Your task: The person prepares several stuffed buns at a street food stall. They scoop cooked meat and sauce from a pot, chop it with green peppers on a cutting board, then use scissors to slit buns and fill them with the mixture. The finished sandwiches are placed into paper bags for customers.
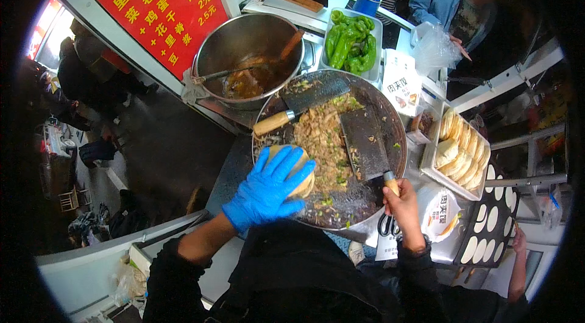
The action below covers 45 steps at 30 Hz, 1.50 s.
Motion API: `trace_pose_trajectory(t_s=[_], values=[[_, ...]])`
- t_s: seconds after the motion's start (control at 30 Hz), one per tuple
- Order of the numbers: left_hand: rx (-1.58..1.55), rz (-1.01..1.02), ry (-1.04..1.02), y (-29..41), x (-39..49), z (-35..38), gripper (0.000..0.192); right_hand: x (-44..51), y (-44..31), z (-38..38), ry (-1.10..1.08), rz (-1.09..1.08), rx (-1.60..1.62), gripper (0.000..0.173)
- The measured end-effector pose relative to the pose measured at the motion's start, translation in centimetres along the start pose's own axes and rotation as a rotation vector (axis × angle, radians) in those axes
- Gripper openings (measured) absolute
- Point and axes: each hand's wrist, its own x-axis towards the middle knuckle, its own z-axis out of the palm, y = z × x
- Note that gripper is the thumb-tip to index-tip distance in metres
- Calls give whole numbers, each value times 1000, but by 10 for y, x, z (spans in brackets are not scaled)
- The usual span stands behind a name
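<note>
My left hand, in a blue disposable glove, lies with spread fingers over a round flatbread on the round chopping board. The bare right hand grips the wooden handle of a cleaver, whose blade lies nearly flat along the right side of a heap of chopped meat with green bits. Across the far side of the heap rests a second cleaver, its wooden handle pointing left. Whether the gloved fingers grip the bread or only rest on it cannot be told.
Beyond the board stand a deep steel pot with a ladle and a tray of green peppers. To the right are a box of flatbreads, a filled paper wrapper and a dark griddle with dough pieces. A co-worker's hand is beside the griddle.
</note>
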Motion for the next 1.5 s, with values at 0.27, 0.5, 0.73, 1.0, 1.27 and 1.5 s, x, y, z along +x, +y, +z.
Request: trace_pose_trajectory(t_s=[0.27, 0.5, 0.73, 1.0, 1.27, 1.5], values=[[-318, -299, 530, -152, -28, -49, 60, 68, -103, 73, 369, -349, -718, 14], [-126, -416, 530, -321, 9, -18, 57, 310, -194, 250, 354, -639, -1173, 55], [-332, -359, 706, -387, 22, -25, 51, 323, -212, 309, -225, -493, -708, 31], [-380, -292, 691, -406, 26, -32, 47, 240, -212, 352, -390, -776, -820, 29], [-376, -277, 696, -409, 29, -27, 46, 230, -201, 342, -382, -845, -1016, 31], [-366, -279, 731, -408, 30, -21, 42, 217, -194, 295, -111, -285, -460, 24]])
